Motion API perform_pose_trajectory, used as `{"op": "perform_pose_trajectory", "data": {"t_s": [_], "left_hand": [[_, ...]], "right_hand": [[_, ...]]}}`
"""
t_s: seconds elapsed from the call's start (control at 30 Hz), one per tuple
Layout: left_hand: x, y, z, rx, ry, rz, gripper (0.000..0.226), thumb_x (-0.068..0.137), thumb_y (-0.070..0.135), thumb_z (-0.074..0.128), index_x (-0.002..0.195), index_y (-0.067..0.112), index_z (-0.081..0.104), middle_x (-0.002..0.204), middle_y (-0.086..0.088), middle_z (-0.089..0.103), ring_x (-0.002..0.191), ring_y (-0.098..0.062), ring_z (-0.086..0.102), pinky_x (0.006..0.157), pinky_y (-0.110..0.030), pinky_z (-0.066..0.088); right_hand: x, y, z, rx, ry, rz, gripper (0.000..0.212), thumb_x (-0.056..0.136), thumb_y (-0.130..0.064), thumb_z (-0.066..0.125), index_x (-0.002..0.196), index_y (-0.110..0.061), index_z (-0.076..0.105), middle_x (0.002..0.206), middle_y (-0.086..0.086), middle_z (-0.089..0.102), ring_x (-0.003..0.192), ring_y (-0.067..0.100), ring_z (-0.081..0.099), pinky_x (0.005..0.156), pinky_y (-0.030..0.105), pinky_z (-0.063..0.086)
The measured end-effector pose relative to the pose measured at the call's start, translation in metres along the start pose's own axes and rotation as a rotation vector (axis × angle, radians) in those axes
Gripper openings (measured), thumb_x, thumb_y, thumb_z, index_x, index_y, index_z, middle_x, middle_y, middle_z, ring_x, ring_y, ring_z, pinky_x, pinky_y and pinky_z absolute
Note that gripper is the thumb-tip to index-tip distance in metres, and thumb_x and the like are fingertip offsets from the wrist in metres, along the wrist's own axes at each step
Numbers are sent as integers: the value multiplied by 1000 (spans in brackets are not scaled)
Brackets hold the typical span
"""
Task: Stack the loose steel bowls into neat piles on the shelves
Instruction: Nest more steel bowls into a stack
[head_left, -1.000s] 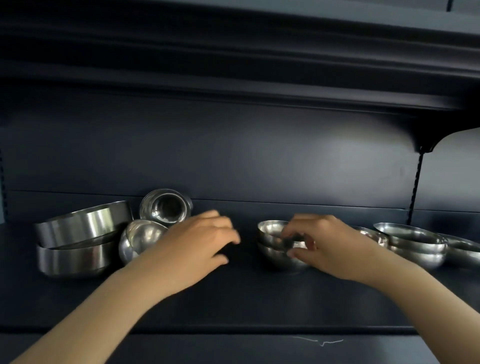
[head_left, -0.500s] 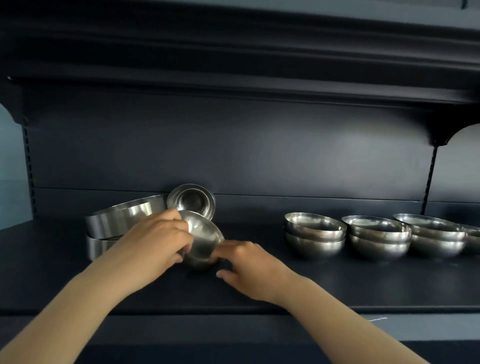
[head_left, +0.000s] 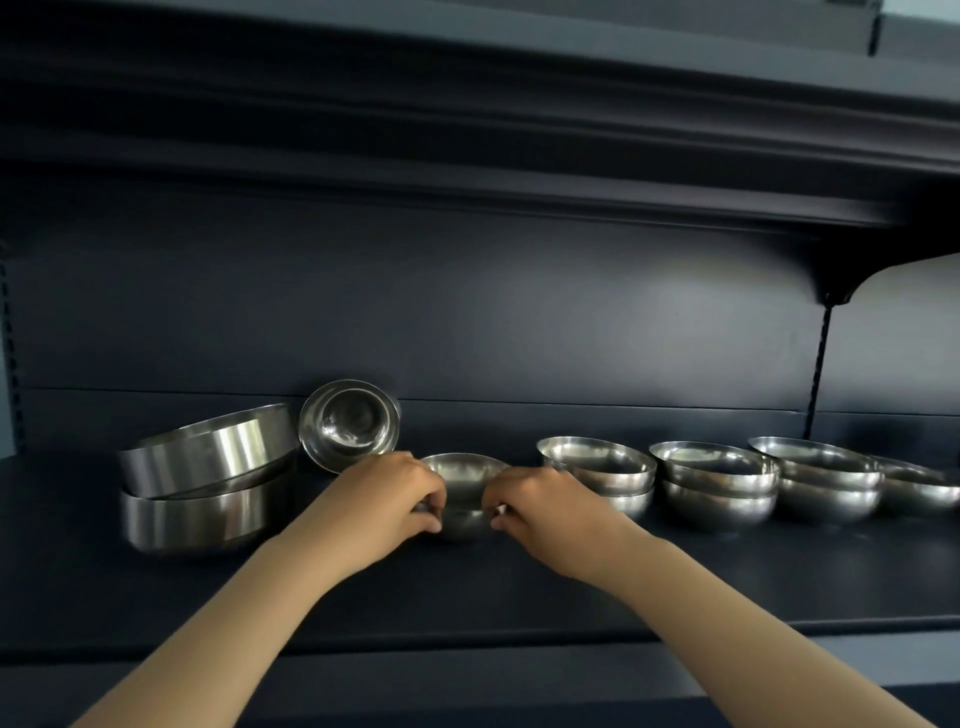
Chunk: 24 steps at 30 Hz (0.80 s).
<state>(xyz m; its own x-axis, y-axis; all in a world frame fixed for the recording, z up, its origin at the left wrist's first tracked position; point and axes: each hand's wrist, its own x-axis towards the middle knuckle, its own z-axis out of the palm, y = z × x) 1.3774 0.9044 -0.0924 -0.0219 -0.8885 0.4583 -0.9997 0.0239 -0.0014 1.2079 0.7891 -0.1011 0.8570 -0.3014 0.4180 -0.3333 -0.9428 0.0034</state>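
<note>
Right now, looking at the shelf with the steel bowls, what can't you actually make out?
All in the head view:
- Small bowl: left hand and right hand cover its sides, hiding the grip and whether another bowl sits beneath.
- Far-right bowl: cut off by the frame edge.
- Two big bowls: inner contents hidden by their own walls.
- Tipped bowl: what props it up is hidden behind it.

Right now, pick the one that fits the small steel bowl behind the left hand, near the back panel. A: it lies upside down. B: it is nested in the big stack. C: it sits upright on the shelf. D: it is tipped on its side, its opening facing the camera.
D: the small steel bowl is tipped on its side against the back panel, inside showing, apart from the left hand.
</note>
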Motion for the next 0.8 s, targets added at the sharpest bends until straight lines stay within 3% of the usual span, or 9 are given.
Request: {"op": "perform_pose_trajectory", "data": {"t_s": [0.17, 0.47, 0.67, 0.8], "left_hand": [[13, 7, 5, -31, -9, -29, 8, 84, 33, 67, 89, 27, 66, 93, 11, 62, 85, -3, 57, 78, -25, 49], [17, 7, 11, -32, 7, -54, 9, 85, 34, 65, 91, 28, 65, 94, 11, 59, 85, -4, 56, 76, -21, 45], [11, 9, 9, -39, 72, -40, 16, 86, 32, 64, 101, 26, 67, 98, 13, 62, 94, -2, 51, 86, -24, 45], [9, 9, 7, -47, 108, -47, 18, 86, 32, 64, 102, 25, 67, 99, 12, 62, 93, -2, 51, 85, -23, 45]], "right_hand": [[-1, 17, 4, -10, 25, 1, 6, 91, -21, 52, 94, -21, 58, 102, 0, 64, 92, 20, 60, 75, 30, 46], [4, 28, 7, 17, 22, 12, 9, 91, -22, 51, 96, -23, 57, 102, 0, 63, 90, 21, 60, 76, 34, 49], [2, 26, 0, 77, 24, -12, 13, 87, -22, 56, 98, -27, 60, 98, -9, 62, 79, 6, 54, 67, 18, 39], [2, 25, -4, 66, 21, -17, 16, 88, -21, 58, 103, -24, 62, 96, -13, 56, 77, 2, 48, 70, 17, 37]]}}
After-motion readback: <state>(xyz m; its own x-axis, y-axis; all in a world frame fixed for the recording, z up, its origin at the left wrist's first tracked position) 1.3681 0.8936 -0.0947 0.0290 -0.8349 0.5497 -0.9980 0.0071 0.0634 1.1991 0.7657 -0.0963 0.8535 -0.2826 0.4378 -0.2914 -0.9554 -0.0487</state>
